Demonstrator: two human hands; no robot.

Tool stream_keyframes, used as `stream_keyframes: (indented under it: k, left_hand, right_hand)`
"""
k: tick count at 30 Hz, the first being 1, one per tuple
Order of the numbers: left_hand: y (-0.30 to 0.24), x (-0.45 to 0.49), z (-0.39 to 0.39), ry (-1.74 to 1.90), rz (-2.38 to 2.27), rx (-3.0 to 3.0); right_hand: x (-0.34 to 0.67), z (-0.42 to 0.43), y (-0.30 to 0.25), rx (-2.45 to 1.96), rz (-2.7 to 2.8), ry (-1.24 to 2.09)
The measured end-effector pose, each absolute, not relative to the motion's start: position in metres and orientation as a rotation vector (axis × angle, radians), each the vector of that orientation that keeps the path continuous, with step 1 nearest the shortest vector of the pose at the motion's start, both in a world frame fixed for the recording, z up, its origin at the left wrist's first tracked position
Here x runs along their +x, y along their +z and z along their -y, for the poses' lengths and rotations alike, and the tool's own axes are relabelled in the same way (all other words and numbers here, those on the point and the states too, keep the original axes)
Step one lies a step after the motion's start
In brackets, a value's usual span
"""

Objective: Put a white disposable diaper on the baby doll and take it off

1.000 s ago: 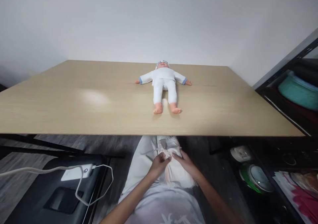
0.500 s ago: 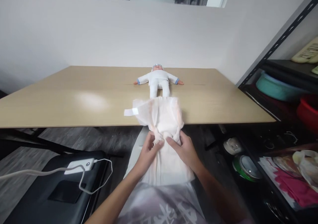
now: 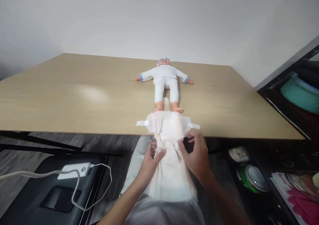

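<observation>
An unfolded white diaper (image 3: 170,170) stretches from my lap up onto the table's front edge, its two side tabs spread outward on the tabletop. My left hand (image 3: 150,162) pinches the ruffled left edge at the diaper's narrow middle. On the opposite side, my right hand (image 3: 197,155) has thumb and fingers closed on the right edge. A baby doll (image 3: 166,72) in white clothes and a printed cap lies on its back just beyond, arms out, its bare feet close to the diaper's far end.
The wooden table (image 3: 99,115) runs up to a white wall. On the left a black chair (image 3: 32,188) holds a white power bank (image 3: 74,170) with a cable and a dark phone (image 3: 60,198). Dark shelves at right hold a teal basin (image 3: 302,93) and a green-rimmed can (image 3: 253,178).
The diaper's right side flap has unfolded, so both tabs now show. My right hand has moved outward along the right edge. The view has tilted down, bringing the doll's feet into sight.
</observation>
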State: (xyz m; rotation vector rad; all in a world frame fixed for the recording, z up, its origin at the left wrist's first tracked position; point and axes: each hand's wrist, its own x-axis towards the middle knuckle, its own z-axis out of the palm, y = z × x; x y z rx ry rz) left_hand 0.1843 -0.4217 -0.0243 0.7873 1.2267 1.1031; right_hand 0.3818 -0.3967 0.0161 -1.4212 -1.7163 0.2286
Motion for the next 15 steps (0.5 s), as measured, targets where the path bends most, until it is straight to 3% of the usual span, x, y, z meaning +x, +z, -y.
stream_keyframes:
  k: [5, 9, 15]
  left_hand:
    - [-0.027, 0.176, 0.436, 1.052, -1.21, 0.854]
    - [0.004, 0.134, 0.436, 0.779, -1.237, 1.223]
    - [0.068, 0.079, 0.341, 0.772, -1.39, 2.179]
  right_hand:
    - [0.366, 0.342, 0.031, -1.15, 2.221, 0.331]
    - [0.357, 0.308, 0.024, -1.127, 2.485, 0.388]
    - [0.359, 0.301, 0.014, -1.102, 2.525, 0.367]
